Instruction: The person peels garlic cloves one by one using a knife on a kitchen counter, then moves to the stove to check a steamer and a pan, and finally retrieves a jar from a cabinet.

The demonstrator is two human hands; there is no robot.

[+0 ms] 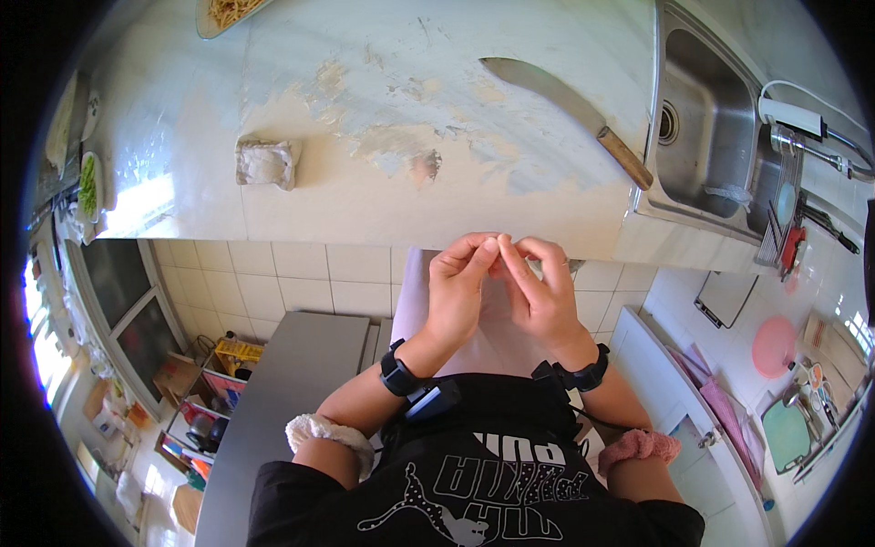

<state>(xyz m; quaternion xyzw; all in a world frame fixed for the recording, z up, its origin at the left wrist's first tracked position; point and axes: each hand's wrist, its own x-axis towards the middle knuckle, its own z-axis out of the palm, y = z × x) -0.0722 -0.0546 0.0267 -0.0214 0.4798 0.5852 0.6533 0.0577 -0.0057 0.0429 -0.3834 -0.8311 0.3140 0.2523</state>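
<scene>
My left hand (459, 284) and my right hand (549, 290) meet in front of the worn countertop (321, 212), just past its near edge. Thumbs and index fingers are pinched together, fingertip to fingertip. Whether something small is between them cannot be seen. Beyond my right hand a large knife (555, 92) lies at a slant, its wooden handle (625, 158) close to the sink. A folded, whitish cloth (266, 164) rests on the counter to the left.
On the right is a steel sink (704, 89) with a faucet (813, 149) and clear plastic (729, 193) inside. A glass dish (204, 29) of pale strips stands at the far left. Leafy greens (87, 186) sit further left. A grey cabinet (287, 396) stands beside me.
</scene>
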